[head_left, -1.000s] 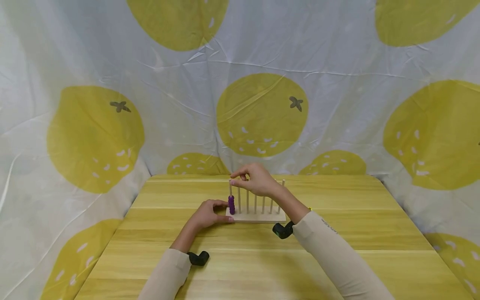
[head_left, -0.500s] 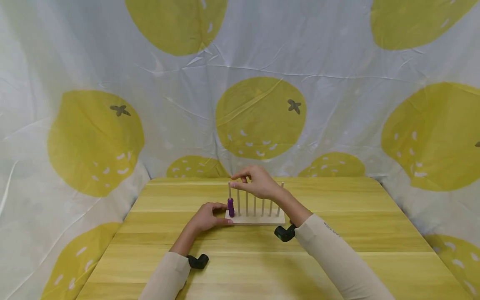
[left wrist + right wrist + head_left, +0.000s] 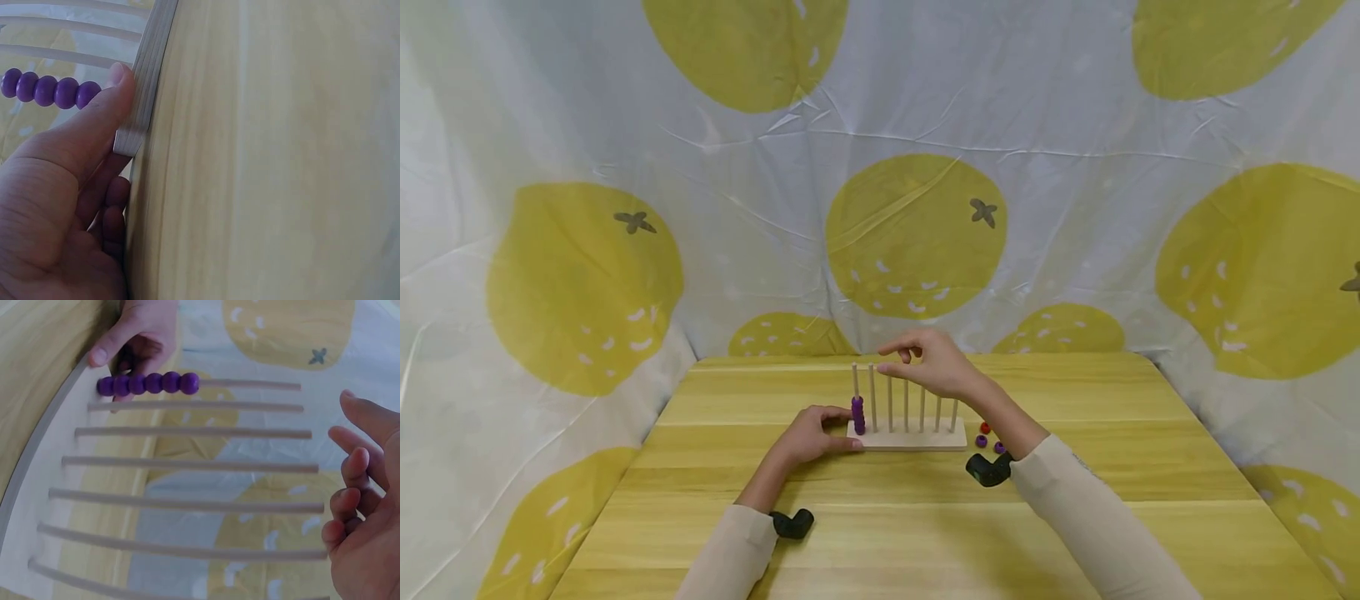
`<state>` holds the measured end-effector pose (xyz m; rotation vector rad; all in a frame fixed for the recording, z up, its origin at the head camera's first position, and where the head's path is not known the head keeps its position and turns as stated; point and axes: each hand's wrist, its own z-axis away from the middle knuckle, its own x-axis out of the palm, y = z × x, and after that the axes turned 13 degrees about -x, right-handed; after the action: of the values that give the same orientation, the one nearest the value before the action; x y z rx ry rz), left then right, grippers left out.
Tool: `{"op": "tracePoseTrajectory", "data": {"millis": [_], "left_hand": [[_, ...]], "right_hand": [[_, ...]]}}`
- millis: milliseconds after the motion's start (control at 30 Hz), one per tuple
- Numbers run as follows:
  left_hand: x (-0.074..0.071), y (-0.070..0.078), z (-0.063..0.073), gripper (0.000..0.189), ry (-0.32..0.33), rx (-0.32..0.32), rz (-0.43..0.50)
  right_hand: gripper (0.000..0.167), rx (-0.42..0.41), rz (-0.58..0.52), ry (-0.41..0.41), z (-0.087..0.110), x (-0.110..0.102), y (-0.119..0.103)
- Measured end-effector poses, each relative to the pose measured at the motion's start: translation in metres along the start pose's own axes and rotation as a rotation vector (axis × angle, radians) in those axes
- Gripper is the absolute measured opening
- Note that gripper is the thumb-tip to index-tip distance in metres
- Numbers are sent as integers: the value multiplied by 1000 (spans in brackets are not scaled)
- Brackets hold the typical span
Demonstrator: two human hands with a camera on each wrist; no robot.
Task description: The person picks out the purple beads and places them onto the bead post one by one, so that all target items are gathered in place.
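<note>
A pale wooden peg board point(image 3: 910, 437) with a row of several upright pegs stands on the table. Its leftmost peg carries a stack of purple beads point(image 3: 858, 415), and the top of that peg is bare. My left hand point(image 3: 809, 435) grips the board's left end, thumb along the front edge and fingers behind. Over the pegs' tops hovers my right hand point(image 3: 936, 365), thumb and forefinger apart. In the right wrist view, my right hand point(image 3: 369, 487) has loosely bent fingers, nothing in them, and sits beyond the peg tips.
To the right of the board, near my right forearm, lie a red bead point(image 3: 986, 427), a purple bead point(image 3: 981, 442) and another purple bead point(image 3: 999, 447). Behind the wooden table point(image 3: 880, 533) hangs a lemon-patterned cloth point(image 3: 1060, 208).
My right hand has moved right, away from the leftmost peg's top. The loose beads beside the board have come into view. My left hand keeps its grip.
</note>
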<state>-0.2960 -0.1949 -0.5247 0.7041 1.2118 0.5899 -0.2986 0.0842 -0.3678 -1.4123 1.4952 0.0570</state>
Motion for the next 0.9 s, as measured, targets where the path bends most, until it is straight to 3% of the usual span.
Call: {"op": "tracePoseTrajectory", "data": {"millis": [467,667,900], "left_hand": [[1,0,-1,59,12,-5,0],[2,-1,-2,60,14,-11,-1],[2,0,-1,60,11,-11,4]], "right_hand": [[35,76,-10,68,40,-33,15],[35,135,-38,105,65,-49,21],[34,183,3,129,99,-60,38]]}}
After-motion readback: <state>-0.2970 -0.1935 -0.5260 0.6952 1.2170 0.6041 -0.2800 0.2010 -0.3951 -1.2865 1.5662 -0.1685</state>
